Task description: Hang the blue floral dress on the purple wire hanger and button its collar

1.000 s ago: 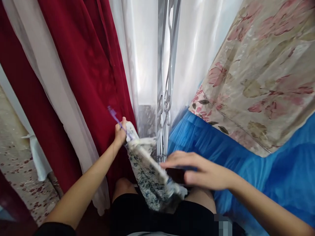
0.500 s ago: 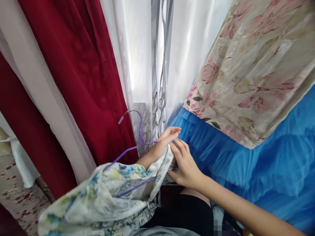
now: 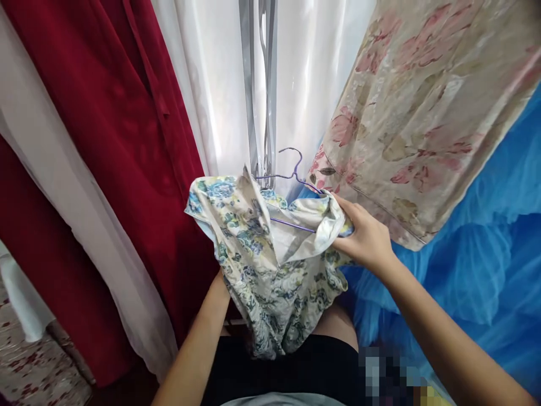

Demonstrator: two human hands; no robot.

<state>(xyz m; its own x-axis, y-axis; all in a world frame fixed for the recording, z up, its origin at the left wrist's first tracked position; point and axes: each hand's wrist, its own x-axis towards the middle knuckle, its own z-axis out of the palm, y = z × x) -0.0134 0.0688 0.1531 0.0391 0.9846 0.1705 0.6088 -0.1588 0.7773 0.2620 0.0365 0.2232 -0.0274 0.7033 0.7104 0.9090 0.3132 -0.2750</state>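
A light floral top [image 3: 247, 248] with blue, green and yellow print hangs on a thin purple hanger [image 3: 295, 173], its neckline open toward me. The hanger's hook points up, and its lower bar shows inside the neck opening. My right hand [image 3: 368, 234] is closed on the top's right shoulder, thumb below and fingers behind the cloth. Of my left arm, the forearm [image 3: 205, 327] reaches up under the garment's left side. The left hand itself is hidden behind the cloth, so its fingers cannot be seen.
Dark red cloth [image 3: 139, 169] and pale drapes hang at the left. Behind the hanger are a white curtain [image 3: 313, 73] and grey metal bars [image 3: 249, 84]. To the right hang a beige flowered fabric [image 3: 406, 129] and ruffled blue tulle [image 3: 456, 282].
The top has swung from the lower left to upright in front of me, with the hanger's hook turned up. My hands have parted, the right to the shoulder, the left behind the cloth.
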